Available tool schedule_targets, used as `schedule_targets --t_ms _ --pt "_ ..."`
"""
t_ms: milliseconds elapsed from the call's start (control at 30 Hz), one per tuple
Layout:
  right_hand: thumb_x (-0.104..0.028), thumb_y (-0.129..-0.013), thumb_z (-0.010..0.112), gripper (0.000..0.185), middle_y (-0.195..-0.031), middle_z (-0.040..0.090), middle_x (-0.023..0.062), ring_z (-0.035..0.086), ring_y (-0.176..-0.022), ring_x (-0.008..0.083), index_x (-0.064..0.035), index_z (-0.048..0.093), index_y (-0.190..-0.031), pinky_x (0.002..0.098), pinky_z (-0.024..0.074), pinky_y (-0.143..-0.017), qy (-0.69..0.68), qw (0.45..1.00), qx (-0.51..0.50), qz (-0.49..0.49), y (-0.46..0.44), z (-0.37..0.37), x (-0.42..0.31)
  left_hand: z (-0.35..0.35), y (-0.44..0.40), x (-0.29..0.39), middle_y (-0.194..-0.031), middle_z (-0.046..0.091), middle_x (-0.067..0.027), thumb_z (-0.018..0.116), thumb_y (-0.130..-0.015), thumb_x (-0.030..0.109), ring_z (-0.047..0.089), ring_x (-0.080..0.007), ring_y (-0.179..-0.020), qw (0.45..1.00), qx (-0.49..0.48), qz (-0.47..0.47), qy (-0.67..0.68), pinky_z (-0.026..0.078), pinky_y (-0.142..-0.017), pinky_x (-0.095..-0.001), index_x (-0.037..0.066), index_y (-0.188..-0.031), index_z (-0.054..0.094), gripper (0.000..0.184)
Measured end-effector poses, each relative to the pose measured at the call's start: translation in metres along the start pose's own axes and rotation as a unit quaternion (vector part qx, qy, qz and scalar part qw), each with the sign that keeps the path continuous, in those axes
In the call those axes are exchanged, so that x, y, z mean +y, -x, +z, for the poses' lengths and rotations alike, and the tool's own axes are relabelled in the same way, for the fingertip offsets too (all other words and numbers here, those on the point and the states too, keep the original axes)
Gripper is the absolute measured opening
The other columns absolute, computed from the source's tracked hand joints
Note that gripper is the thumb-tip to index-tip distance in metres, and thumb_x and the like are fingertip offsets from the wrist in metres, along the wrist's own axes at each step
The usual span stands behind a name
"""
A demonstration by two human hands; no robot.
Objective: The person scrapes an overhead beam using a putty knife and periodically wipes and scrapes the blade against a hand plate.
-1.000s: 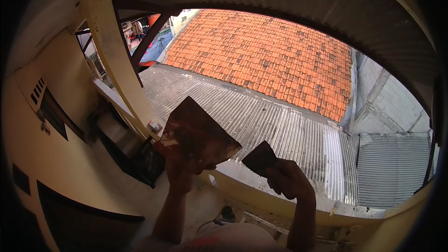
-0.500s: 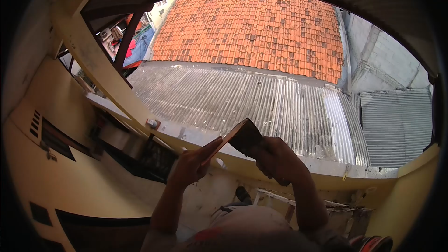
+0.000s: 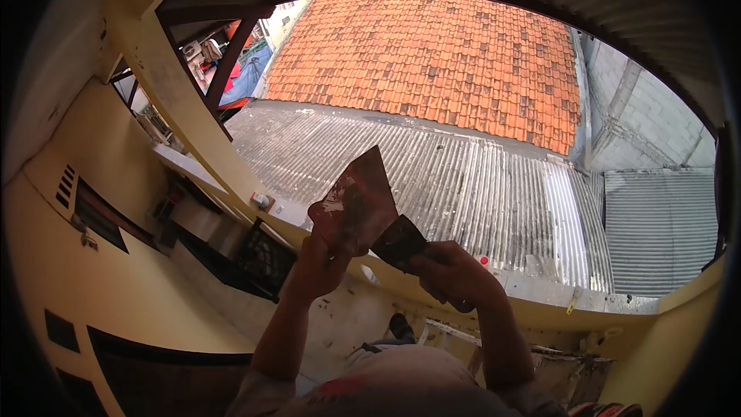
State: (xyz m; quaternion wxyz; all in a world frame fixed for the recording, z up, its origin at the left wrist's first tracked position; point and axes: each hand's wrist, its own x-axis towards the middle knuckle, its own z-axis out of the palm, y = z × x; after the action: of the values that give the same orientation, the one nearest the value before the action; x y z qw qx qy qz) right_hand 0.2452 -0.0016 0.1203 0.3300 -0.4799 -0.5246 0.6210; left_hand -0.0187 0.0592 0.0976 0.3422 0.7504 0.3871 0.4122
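A flat, dark reddish plate with pale smears [image 3: 361, 197] is raised in front of me, its pointed corner upward. My left hand [image 3: 323, 262] is closed on its lower edge from below. In my right hand [image 3: 455, 274] is a dark flat-bladed scraper [image 3: 400, 242], its handle mostly hidden by the fingers. The blade lies at the plate's lower right edge; whether they touch I cannot tell.
Beyond the hands runs a low yellow wall with a grey ledge [image 3: 532, 282], a small can [image 3: 263, 201] standing on it. A corrugated roof [image 3: 463, 185] and orange tiles [image 3: 432, 69] lie outside. Below is a worn frame [image 3: 455, 332]; a dark railing [image 3: 262, 262] is at left.
The plate was seen nearly edge-on half a second ago and now shows its broad face, tilted upward. The scraper has shifted slightly left and down. The view has moved a little.
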Motion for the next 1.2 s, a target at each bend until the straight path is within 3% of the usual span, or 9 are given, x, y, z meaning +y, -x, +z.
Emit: schedule_targets --t_ms 100,167,567,633,733,800,900,1100,1200 --pt "-0.022 -0.1 0.061 0.028 -0.061 0.057 0.0028 0.053 -0.047 0.0091 0.0025 0.063 -0.087 0.0275 0.0408 -0.043 -0.009 1.0 0.0 -0.009 -0.001 0.002 -0.001 0.006 0.0 0.009 -0.111 0.069 -0.016 0.051 -0.093 0.001 0.07 -0.0245 -0.097 0.993 -0.071 0.077 -0.053 0.055 -0.083 -0.0364 -0.001 -0.144 0.044 0.051" --pt "-0.022 -0.1 0.061 0.028 -0.061 0.057 0.0032 0.053 -0.046 0.0096 0.0027 0.063 -0.088 0.0275 0.041 -0.042 -0.007 1.0 0.005 -0.013 0.001 0.001 -0.003 0.002 -0.005 0.046 -0.099 0.068 -0.0286 0.051 -0.088 0.001 0.069 -0.0446 -0.086 0.982 -0.126 0.042 -0.137 0.055 -0.075 -0.0458 0.008 -0.153 0.034 0.068" --pt "-0.021 -0.1 0.062 0.024 -0.061 0.057 0.0045 0.052 -0.045 0.011 0.0001 0.061 -0.089 0.0282 0.0409 -0.039 -0.093 0.995 0.037 -0.007 0.022 -0.022 -0.012 0.008 0.011 0.003 -0.087 0.068 -0.0273 0.053 -0.084 0.0 0.066 -0.0469 -0.071 0.939 -0.234 0.047 -0.249 0.053 -0.067 -0.0536 0.018 -0.159 0.023 0.082" --pt "-0.021 -0.1 0.062 0.024 -0.061 0.057 0.0045 0.052 -0.045 0.0107 -0.0004 0.06 -0.089 0.0282 0.0404 -0.039 -0.113 0.992 0.043 -0.044 0.028 -0.031 -0.016 0.027 0.033 -0.023 -0.128 0.063 -0.0222 0.049 -0.091 0.002 0.069 -0.0387 -0.098 0.978 -0.184 0.061 -0.075 0.054 -0.084 -0.0447 0.005 -0.15 0.035 0.061" --pt "-0.026 -0.101 0.059 0.029 -0.061 0.056 0.0037 0.053 -0.046 0.0099 0.0024 0.061 -0.094 0.0275 0.0408 -0.041 -0.034 0.993 0.095 -0.054 0.042 -0.037 -0.027 0.039 0.038 -0.037 -0.129 0.06 -0.0189 0.049 -0.088 0.002 0.068 -0.0284 -0.099 0.985 -0.121 0.105 -0.059 0.054 -0.085 -0.0388 0.0 -0.145 0.039 0.057" --pt "-0.025 -0.101 0.058 0.028 -0.062 0.057 0.0038 0.053 -0.047 0.0094 0.0023 0.061 -0.095 0.0272 0.0415 -0.042 -0.035 0.994 0.087 -0.054 0.043 -0.035 -0.021 0.044 0.038 -0.037 -0.122 0.06 -0.0136 0.051 -0.089 0.003 0.065 -0.0247 -0.111 0.966 -0.039 -0.138 0.216 0.058 -0.084 -0.0384 0.0 -0.145 0.037 0.058" --pt "-0.018 -0.101 0.057 0.021 -0.066 0.059 0.0066 0.057 -0.053 0.012 0.0031 0.061 -0.101 0.0302 0.0456 -0.049 -0.035 0.997 0.061 -0.043 0.038 -0.026 -0.012 0.035 0.023 0.002 -0.12 0.058 -0.0116 0.05 -0.085 0.001 0.066 -0.0244 -0.104 0.893 0.006 -0.176 0.414 0.061 -0.078 -0.0373 0.002 -0.144 0.038 0.06" --pt "-0.002 -0.091 0.062 0.029 -0.083 0.061 0.0107 0.062 -0.073 0.0255 -0.004 0.067 -0.119 0.0389 0.0517 -0.066 0.333 0.795 0.345 -0.372 0.018 -0.009 -0.012 0.028 0.012 0.037 -0.115 0.063 -0.0132 0.051 -0.082 0.007 0.068 -0.0256 -0.087 0.866 0.027 -0.225 0.446 0.06 -0.063 -0.0412 -0.001 -0.133 0.054 0.051" --pt "0.0 -0.08 0.066 0.047 -0.085 0.058 0.0064 0.061 -0.078 0.0245 -0.0124 0.07 -0.125 0.038 0.0522 -0.067 0.423 0.724 0.356 -0.412 0.005 -0.015 0.0 0.026 0.008 0.026 -0.118 0.063 -0.0144 0.049 -0.084 0.009 0.067 -0.027 -0.083 0.754 -0.024 -0.239 0.611 0.059 -0.062 -0.0417 -0.002 -0.133 0.054 0.05"
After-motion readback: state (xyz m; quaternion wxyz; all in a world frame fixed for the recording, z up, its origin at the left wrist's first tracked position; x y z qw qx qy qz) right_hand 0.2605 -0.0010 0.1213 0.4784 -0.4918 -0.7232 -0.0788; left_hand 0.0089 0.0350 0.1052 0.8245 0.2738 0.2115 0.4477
